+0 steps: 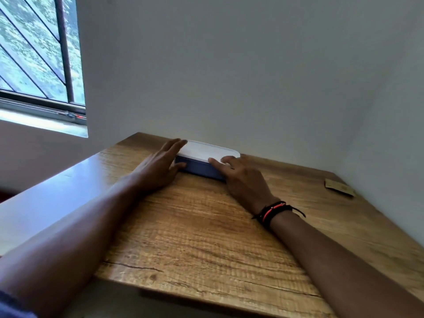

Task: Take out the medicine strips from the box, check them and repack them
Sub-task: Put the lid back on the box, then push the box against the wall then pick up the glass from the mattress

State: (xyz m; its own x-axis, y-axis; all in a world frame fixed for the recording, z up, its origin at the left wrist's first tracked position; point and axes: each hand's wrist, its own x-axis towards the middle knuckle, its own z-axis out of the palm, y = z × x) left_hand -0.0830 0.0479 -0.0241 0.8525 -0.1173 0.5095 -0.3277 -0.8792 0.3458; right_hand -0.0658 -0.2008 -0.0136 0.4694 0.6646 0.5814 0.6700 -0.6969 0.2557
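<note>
A flat blue box with a white lid lies at the far edge of the wooden table, close to the wall. The lid is on, so nothing inside shows. My left hand lies against the box's left end, fingers straight along its side and thumb touching the front wall. My right hand covers the box's right front corner, with its fingertips resting on the lid's edge. No medicine strips are in view.
A small tan card lies at the table's far right, next to the wall. A white wall stands right behind the box. A barred window is at the upper left. A pale ledge runs along the table's left side.
</note>
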